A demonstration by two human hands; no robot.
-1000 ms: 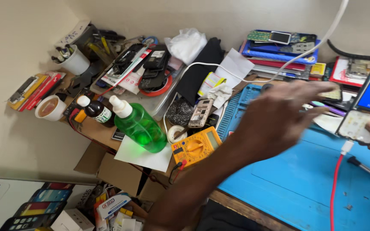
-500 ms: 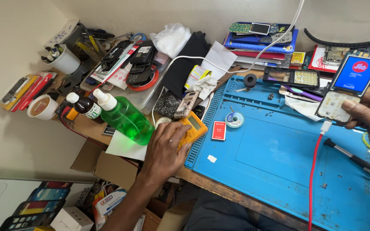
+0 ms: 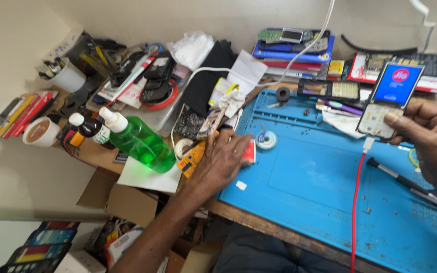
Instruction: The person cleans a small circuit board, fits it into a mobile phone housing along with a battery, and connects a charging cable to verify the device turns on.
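My left hand [image 3: 222,161] lies palm down at the left edge of a blue work mat [image 3: 324,177], its fingers over a small red item [image 3: 249,151] and partly covering a yellow multimeter [image 3: 190,157]. Whether it grips anything cannot be told. My right hand [image 3: 427,135] holds up a small phone board with a lit blue screen [image 3: 388,98], thumb on its white keypad. A red cable [image 3: 356,202] hangs from the board's lower end.
A green spray bottle [image 3: 137,140] lies tilted left of my hand, beside small brown bottles [image 3: 93,129] and a tape roll [image 3: 40,131]. A solder wick spool [image 3: 266,140], a black-handled tool [image 3: 405,182] and stacked phone parts [image 3: 294,43] surround the mat. Boxes sit below the desk edge.
My left hand swept from above the mat down to the multimeter, then slid right onto the red item at the mat's edge. The right hand kept holding the lit board.
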